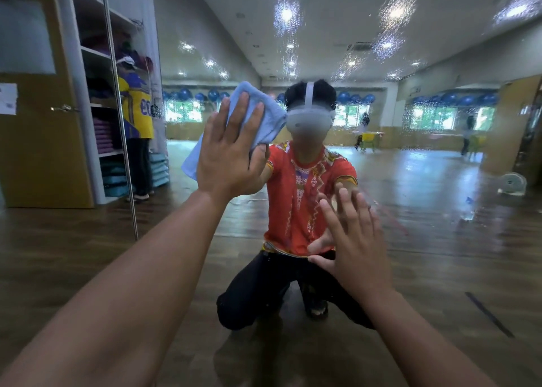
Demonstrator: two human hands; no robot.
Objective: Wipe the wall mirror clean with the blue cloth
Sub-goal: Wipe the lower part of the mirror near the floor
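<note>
A person kneeling at a wall mirror [440, 199] presses a folded blue cloth [274, 124] against the glass with the straight fingers of the left hand [228, 152]. The right hand [357, 240] rests lower on the mirror, fingers spread. Water droplets [286, 14] speckle the upper glass, which reflects a wood-floored hall lined with blue balls [469, 99]

To your left stood a wooden door [38, 140] and white shelves [88, 64] stacked with folded mats [103, 136]. Around you lay a glossy dark wood floor [58, 254], with ceiling lights [286, 13], bright windows [434, 118], blue balls [214, 94] and a white fan [513, 182].
</note>
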